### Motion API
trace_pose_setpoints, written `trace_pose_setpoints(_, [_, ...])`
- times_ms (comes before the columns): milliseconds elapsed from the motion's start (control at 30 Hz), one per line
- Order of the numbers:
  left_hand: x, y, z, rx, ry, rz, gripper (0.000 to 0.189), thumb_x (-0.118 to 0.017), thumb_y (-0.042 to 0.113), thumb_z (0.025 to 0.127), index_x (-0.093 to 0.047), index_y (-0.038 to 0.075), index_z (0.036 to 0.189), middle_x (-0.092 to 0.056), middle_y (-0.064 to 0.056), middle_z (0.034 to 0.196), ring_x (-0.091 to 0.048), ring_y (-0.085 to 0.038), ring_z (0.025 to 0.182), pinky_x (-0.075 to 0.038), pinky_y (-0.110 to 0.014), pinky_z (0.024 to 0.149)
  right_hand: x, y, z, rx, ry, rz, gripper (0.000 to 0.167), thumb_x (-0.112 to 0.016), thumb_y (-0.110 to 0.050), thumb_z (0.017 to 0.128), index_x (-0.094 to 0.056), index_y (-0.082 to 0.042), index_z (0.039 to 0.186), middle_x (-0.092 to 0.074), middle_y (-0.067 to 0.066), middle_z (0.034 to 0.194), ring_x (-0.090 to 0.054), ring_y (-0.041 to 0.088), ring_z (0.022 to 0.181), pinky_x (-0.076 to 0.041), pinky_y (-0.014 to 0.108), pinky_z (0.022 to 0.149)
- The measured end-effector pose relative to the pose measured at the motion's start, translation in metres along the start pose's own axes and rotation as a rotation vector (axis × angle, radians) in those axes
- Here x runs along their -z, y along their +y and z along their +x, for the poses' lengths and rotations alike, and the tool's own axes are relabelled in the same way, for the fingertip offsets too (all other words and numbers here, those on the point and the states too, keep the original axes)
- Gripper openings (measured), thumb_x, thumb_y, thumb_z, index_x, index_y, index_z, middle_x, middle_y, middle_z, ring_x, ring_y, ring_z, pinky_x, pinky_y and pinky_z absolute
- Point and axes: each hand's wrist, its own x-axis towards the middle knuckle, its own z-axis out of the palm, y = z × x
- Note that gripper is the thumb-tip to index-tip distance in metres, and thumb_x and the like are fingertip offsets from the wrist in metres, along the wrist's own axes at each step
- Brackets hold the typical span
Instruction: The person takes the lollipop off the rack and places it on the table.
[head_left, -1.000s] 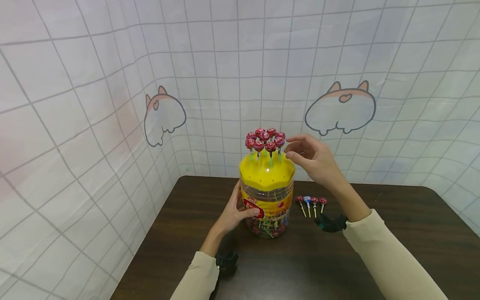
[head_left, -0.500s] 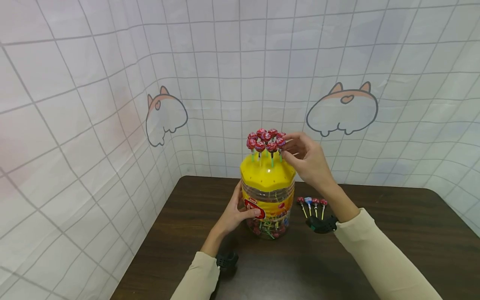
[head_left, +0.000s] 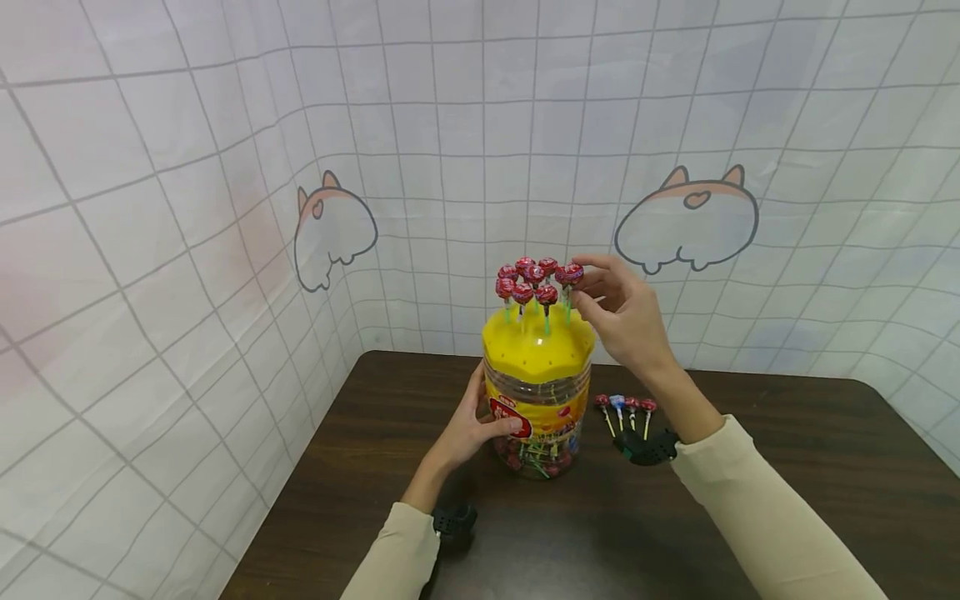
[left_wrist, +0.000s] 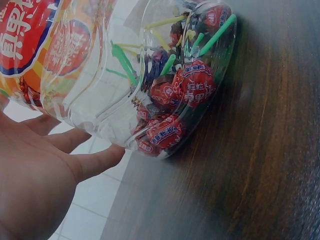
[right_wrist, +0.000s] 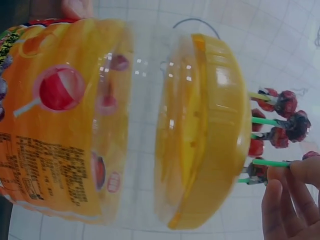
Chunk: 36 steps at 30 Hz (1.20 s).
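Observation:
A clear plastic lollipop jar (head_left: 543,408) with a yellow lid (head_left: 536,346) stands upright on the table. My left hand (head_left: 463,433) grips its left side, thumb across the label; in the left wrist view the fingers (left_wrist: 102,161) lie along the clear wall. Above the lid's right side, my right hand (head_left: 626,312) pinches a red-wrapped lollipop (head_left: 573,274) between thumb and fingertips. Its green stick (right_wrist: 270,163) shows in the right wrist view, the free end just off the lid. Several red-wrapped lollipops (head_left: 522,293) stand upright in the lid's holes.
Several loose lollipops (head_left: 632,404), one of them blue, lie in a row on the dark wooden table (head_left: 757,467), right of the jar. More lollipops (left_wrist: 167,95) fill the jar's bottom. A white grid-patterned curtain (head_left: 480,125) hangs behind the table and along its left.
My right hand reached in to the right-hand front lollipop, took hold of it, and has drawn it up and slightly right, out of the lid. The left hand stays on the jar.

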Motion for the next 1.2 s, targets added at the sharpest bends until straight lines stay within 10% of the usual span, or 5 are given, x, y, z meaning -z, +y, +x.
trace_pose_setpoints(1200, [0.0, -0.002, 0.001, 0.006, 0.01, 0.01, 0.103, -0.079, 0.039, 0.09, -0.006, 0.044, 0.162, -0.034, -0.005, 0.161, -0.045, -0.031, 0.141, -0.044, -0.06, 0.112, 0.075, 0.047, -0.055, -0.091, -0.06, 0.007, 0.04, -0.068, 0.006, 0.093, -0.06, -0.002, 0.131, -0.07, -0.008, 0.092, -0.068, 0.006, 0.071, -0.059, 0.023, 0.062])
